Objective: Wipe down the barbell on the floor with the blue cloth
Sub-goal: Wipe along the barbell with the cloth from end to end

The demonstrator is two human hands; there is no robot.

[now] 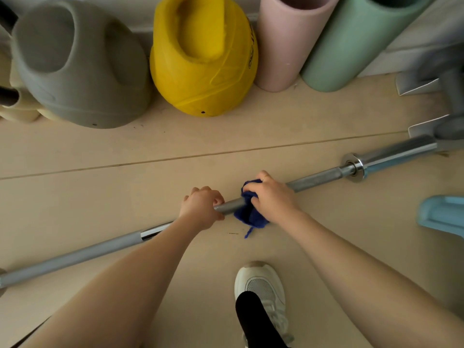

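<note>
- Floor (pixel 251 126): pale beige, smooth, long board seams running roughly parallel to the bar.
- Barbell (pixel 75 257): long steel rod lying on the floor, long axis diagonal, lower-left edge up to upper-right. Shaft mostly matte grey w/ a shiny chrome patch by the left forearm; thicker polished sleeve + round collar at the upper-right end.
- Grey kettlebell (pixel 82 71) & yellow kettlebell (pixel 203 66): bulbous, soft-looking matte shells w/ moulded handle hollows, side by side at the back; yellow one shows scuffs & faint scratch lines.
- Pink foam roller (pixel 283 43) & green foam roller (pixel 351 43): smooth cylinders, standing next to each other right of the yellow bell, green one tilted.
- Light blue plastic object (pixel 442 214): ridged, at right edge, apart from the bar.
- White mesh sneaker (pixel 261 287): bottom centre, toe pointing towards the bar, black legging above it.
- Left hand (pixel 200 209): fingers curled over the bare shaft near mid-bar, gripping it.
- Right hand (pixel 271 197): just right of the left, clamped around the cloth on the shaft; thin ring on one finger.
- Blue cloth (pixel 251 214): dark blue, knit-looking, bunched & wrapped on the bar under the right hand, one loose thread trailing onto the floor.
</note>
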